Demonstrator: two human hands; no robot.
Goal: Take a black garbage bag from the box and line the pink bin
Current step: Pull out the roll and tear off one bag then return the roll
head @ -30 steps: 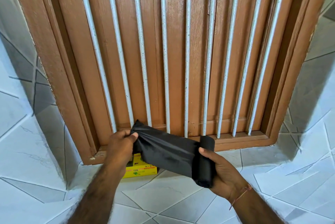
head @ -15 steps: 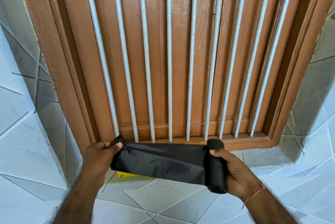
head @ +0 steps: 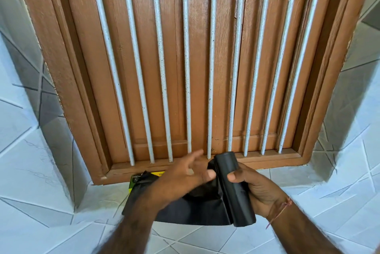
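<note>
Right hand (head: 259,190) gripped the bag roll (head: 236,190); left hand (head: 185,173), fingers spread, lay on the unrolled bag (head: 205,210) beside it; box (head: 134,179) behind; film judged thin, limp, slippery; best pinched near the roll to tear.

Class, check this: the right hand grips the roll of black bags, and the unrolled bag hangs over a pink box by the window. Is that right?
Not quite. The head view shows the box is yellow, not pink. The right hand does grip the roll, with the unrolled bag over the box.
</note>
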